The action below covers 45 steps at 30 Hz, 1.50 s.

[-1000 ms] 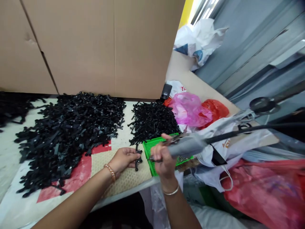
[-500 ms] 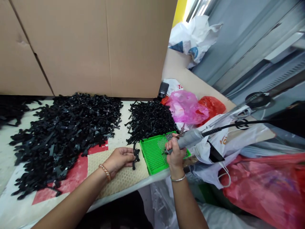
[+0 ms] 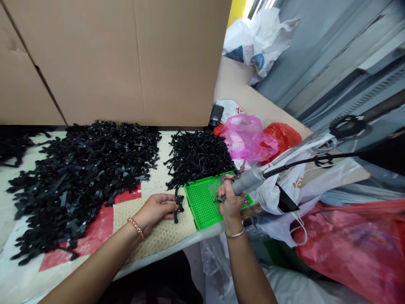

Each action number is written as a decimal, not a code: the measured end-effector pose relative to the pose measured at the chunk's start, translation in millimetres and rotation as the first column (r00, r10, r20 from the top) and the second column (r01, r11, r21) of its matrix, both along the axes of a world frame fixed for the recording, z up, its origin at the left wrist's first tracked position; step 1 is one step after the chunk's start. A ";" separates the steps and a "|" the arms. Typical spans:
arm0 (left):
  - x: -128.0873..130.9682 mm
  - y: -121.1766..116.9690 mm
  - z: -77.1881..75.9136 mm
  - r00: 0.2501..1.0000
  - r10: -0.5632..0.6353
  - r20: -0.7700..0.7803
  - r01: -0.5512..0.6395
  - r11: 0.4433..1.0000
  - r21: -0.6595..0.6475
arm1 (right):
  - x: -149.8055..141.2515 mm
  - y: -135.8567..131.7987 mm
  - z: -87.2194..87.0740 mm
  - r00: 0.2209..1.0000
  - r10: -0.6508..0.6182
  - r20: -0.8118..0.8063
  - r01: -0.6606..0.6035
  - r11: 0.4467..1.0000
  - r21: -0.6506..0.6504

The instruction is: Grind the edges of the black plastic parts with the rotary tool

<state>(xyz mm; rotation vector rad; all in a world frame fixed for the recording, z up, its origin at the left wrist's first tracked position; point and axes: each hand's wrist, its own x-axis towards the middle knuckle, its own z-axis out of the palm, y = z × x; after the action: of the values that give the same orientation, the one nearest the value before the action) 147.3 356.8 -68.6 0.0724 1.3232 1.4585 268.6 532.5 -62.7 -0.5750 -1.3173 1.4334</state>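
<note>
Black plastic strip pinched in left hand; right hand grips grey cylindrical tool over green perforated tray.

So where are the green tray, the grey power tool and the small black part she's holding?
green tray (image 3: 200,203), head view, bare perforated floor left of centre.
grey power tool (image 3: 248,181), head view, middle of its grey body.
small black part (image 3: 179,204), head view, middle of the piece.

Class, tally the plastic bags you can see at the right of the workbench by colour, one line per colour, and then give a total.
Pink bag: 1
Red bags: 2
White bags: 2
Total: 5
</note>
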 end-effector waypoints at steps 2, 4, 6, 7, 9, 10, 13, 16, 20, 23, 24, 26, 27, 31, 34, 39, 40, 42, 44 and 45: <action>0.4 0.2 -0.3 1.000 0.002 0.000 -0.002 1.000 0.002 | 0.1 0.4 0.1 1.000 0.014 0.006 -0.014 1.000 0.002; 0.8 0.5 -0.1 1.000 0.001 0.001 -0.001 1.000 0.013 | 0.5 1.1 -0.3 1.000 0.023 0.015 -0.023 1.000 -0.002; 1.1 0.8 0.6 1.000 -0.003 -0.002 0.003 1.000 0.020 | 0.9 2.0 -1.0 0.999 0.026 0.022 -0.026 1.000 -0.006; 1.2 0.9 1.0 1.000 -0.003 -0.004 0.003 1.000 0.016 | 1.1 2.4 -1.4 0.999 0.026 0.021 -0.026 1.000 -0.006; 1.1 0.9 1.7 1.000 -0.001 -0.003 0.001 1.000 0.002 | 1.3 3.1 -2.0 0.999 0.032 0.009 -0.032 0.999 -0.006; 0.9 0.9 1.9 1.000 0.000 -0.001 0.000 1.000 -0.004 | 1.5 3.3 -2.1 0.999 0.037 0.003 -0.037 0.999 -0.005; 0.3 0.7 1.4 1.000 -0.001 -0.001 0.001 1.000 -0.001 | 1.7 3.5 -2.1 0.998 0.055 -0.004 -0.055 0.998 0.003; 0.0 1.1 0.5 1.000 -0.007 -0.002 0.007 1.000 -0.002 | 2.0 4.1 -1.9 0.998 0.060 0.007 -0.060 0.998 0.011; -0.2 1.8 0.0 1.000 -0.006 0.008 0.006 1.000 0.006 | 2.8 5.8 -1.9 0.998 0.056 0.020 -0.056 0.998 0.002; -0.5 1.8 -0.2 1.000 0.001 0.011 -0.001 1.000 -0.002 | 2.7 6.2 -1.4 0.999 0.052 0.010 -0.052 0.999 -0.003; -0.5 1.7 -0.1 1.000 0.001 0.013 -0.001 1.000 -0.003 | 2.5 6.0 -1.0 0.999 0.047 0.012 -0.047 0.999 -0.002; -0.6 1.6 0.1 1.000 0.000 0.017 0.000 1.000 -0.002 | 1.8 5.3 -0.7 0.999 0.048 0.025 -0.048 0.999 0.000; -0.6 1.6 0.2 1.000 -0.002 0.021 0.002 1.000 0.000 | 1.4 4.9 -0.7 0.998 0.050 0.030 -0.050 0.999 0.001; -0.3 2.3 -0.1 1.000 0.006 0.018 -0.005 1.000 0.000 | 0.4 3.8 -1.8 0.999 0.047 0.023 -0.048 0.999 0.010; 0.8 3.3 -0.5 1.000 0.016 0.016 -0.016 1.000 0.007 | -0.1 3.3 4.0 1.000 0.005 0.000 -0.005 1.000 -0.014; 1.8 4.9 -1.3 1.000 0.024 0.013 -0.024 0.999 0.021 | -10.2 -8.6 37.0 0.981 -0.014 -0.192 0.004 0.999 -0.053; 1.6 5.0 -2.1 0.999 0.030 0.012 -0.030 0.999 0.020 | -15.0 -14.8 43.2 0.972 0.028 -0.235 -0.042 0.998 -0.055; 1.1 4.9 -3.9 0.999 0.036 0.009 -0.036 0.999 0.017 | -26.9 -30.8 50.5 0.949 0.142 -0.283 -0.168 0.983 -0.071; 0.7 4.3 -5.9 0.999 0.033 0.010 -0.033 0.999 0.025 | -40.1 -48.3 49.2 0.928 0.236 -0.289 -0.277 0.955 -0.109; 0.6 4.0 -6.7 0.999 0.035 0.014 -0.035 0.999 0.032 | -46.4 -55.9 45.8 0.921 0.265 -0.285 -0.312 0.941 -0.131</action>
<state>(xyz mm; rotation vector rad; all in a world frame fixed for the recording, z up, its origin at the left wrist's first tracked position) 147.9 360.8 -75.3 0.0612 1.2964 1.5074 222.2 476.5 -16.9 -0.2927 -1.1015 1.8155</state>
